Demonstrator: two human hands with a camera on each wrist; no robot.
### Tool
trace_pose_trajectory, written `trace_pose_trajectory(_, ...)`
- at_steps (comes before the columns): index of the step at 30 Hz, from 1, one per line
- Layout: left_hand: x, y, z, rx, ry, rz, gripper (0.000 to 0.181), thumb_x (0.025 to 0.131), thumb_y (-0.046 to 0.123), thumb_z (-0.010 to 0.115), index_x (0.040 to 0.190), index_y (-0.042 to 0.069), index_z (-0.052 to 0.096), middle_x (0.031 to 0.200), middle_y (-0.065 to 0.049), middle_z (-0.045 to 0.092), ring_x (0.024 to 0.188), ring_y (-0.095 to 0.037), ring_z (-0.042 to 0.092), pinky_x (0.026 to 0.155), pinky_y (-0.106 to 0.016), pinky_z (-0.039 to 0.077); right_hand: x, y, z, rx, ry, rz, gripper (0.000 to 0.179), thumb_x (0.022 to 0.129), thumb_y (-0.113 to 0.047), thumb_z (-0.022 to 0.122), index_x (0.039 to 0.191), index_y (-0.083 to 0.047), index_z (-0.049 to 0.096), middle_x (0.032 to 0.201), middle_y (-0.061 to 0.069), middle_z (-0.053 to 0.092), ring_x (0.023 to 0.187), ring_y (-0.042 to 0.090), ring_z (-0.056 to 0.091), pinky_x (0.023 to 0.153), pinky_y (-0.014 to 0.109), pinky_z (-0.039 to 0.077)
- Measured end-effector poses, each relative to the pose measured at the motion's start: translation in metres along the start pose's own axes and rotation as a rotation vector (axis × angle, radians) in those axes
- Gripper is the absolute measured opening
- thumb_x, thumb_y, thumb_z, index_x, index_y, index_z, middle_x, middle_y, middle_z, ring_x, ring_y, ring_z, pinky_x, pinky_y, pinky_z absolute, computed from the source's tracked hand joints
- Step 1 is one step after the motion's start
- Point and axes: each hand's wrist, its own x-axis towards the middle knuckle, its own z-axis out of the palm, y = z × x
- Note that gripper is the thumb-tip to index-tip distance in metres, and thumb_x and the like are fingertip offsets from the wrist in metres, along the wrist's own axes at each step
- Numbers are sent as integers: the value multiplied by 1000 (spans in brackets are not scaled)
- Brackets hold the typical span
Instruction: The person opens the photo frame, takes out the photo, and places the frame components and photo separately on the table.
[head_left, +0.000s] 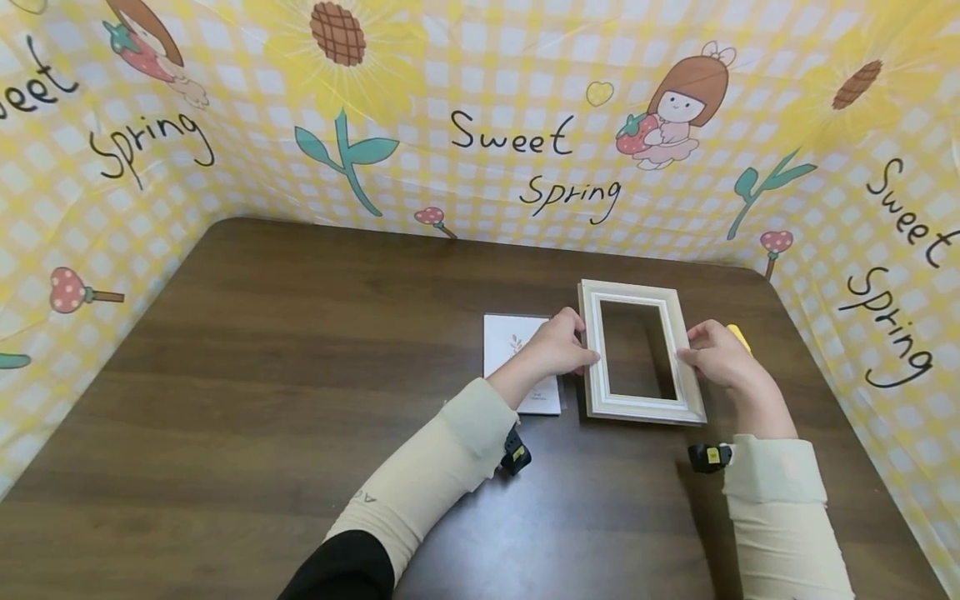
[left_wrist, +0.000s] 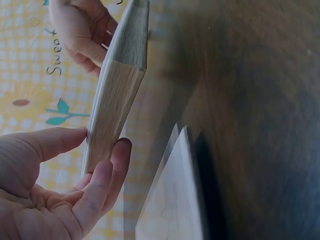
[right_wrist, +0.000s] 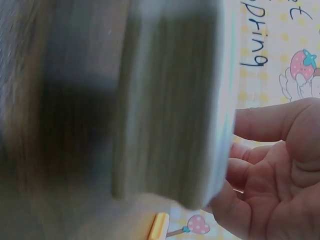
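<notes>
A cream-white picture frame [head_left: 647, 408] with an open middle is between both hands, the tabletop showing through its opening. My left hand [head_left: 557, 343] pinches its left side, thumb on the front face and fingers toward the back. On the opposite side, my right hand [head_left: 723, 358] grips the edge with thumb and fingers. In the left wrist view, the bare wood side of the frame [left_wrist: 112, 102] tilts over the table. A white card with a small plant print [head_left: 498, 335] lies under my left hand and wrist, partly hidden; a thin clear sheet edge [left_wrist: 167, 150] shows beside it.
A yellow object [head_left: 739, 337] lies just beyond my right hand, mostly hidden by it. The brown wooden table [head_left: 300, 350] stretches far to the left. A yellow checked cloth [head_left: 480, 75] with printed flowers rises along the back and both sides.
</notes>
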Motion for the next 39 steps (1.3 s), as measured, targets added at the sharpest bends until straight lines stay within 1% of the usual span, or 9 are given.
trace_pose_trajectory(4, 0, 2, 8, 18, 0, 7, 46, 91, 15, 71, 128, 3, 46, 94, -9, 74, 78, -19, 73, 78, -27, 53, 0, 7, -3, 4, 2, -4, 33, 97, -2, 54, 119, 16, 36, 107, 28, 58, 76, 8, 53, 64, 25, 50)
trace_pose_trajectory(10, -1, 2, 17, 60, 8, 0, 45, 90, 14, 72, 126, 3, 48, 92, -8, 74, 78, -19, 74, 74, -24, 50, 0, 14, -5, -23, -8, 2, 35, 96, -2, 55, 119, 18, 37, 106, 30, 57, 77, 10, 53, 63, 26, 49)
trace_pose_trajectory(19, 1, 3, 24, 218, 36, -17, 46, 91, 20, 72, 129, 4, 52, 82, 0, 69, 79, -12, 64, 85, -27, 50, 1, 20, -3, -47, -10, 37, 34, 96, -2, 55, 118, 18, 38, 104, 28, 57, 73, 12, 52, 61, 27, 49)
trace_pose_trajectory(22, 1, 3, 26, 253, 43, -24, 47, 91, 22, 72, 131, 5, 53, 85, 0, 69, 80, -11, 63, 87, -27, 50, 2, 22, -2, -47, -11, 51, 33, 96, -2, 54, 118, 18, 38, 102, 25, 56, 74, 13, 52, 62, 27, 49)
trace_pose_trajectory(28, -1, 5, 26, 297, 51, -23, 45, 91, 21, 72, 129, 4, 57, 90, -2, 69, 74, -11, 61, 83, -26, 51, 4, 26, 0, -44, -8, 58, 32, 96, -2, 55, 118, 16, 39, 93, 14, 54, 72, 12, 50, 61, 26, 47)
trace_pose_trajectory(30, -2, 5, 25, 312, 60, -21, 42, 90, 20, 73, 126, 4, 60, 91, -2, 69, 73, -11, 61, 81, -26, 51, 4, 26, 1, -39, -11, 61, 32, 96, -2, 55, 117, 16, 40, 92, 12, 54, 72, 12, 50, 61, 26, 47)
trace_pose_trajectory(34, -1, 6, 25, 317, 66, -23, 25, 89, 19, 73, 108, 5, 65, 83, -2, 66, 68, -12, 58, 69, -24, 48, 4, 26, 1, -30, -18, 65, 31, 96, -2, 56, 116, 15, 40, 90, 9, 53, 71, 12, 49, 60, 26, 46)
trace_pose_trajectory(37, -1, 6, 26, 315, 65, -25, 15, 89, 18, 72, 93, 7, 63, 76, -1, 62, 63, -12, 56, 60, -24, 44, 4, 25, 0, -31, -22, 64, 31, 96, -2, 56, 116, 15, 40, 87, 8, 52, 70, 12, 49, 60, 26, 46)
trace_pose_trajectory(39, -1, 6, 27, 318, 65, -29, 15, 89, 18, 72, 90, 7, 61, 76, -1, 60, 63, -13, 54, 58, -24, 43, 3, 24, -1, -32, -25, 64, 31, 96, -2, 56, 116, 15, 40, 87, 8, 52, 70, 12, 49, 60, 26, 46)
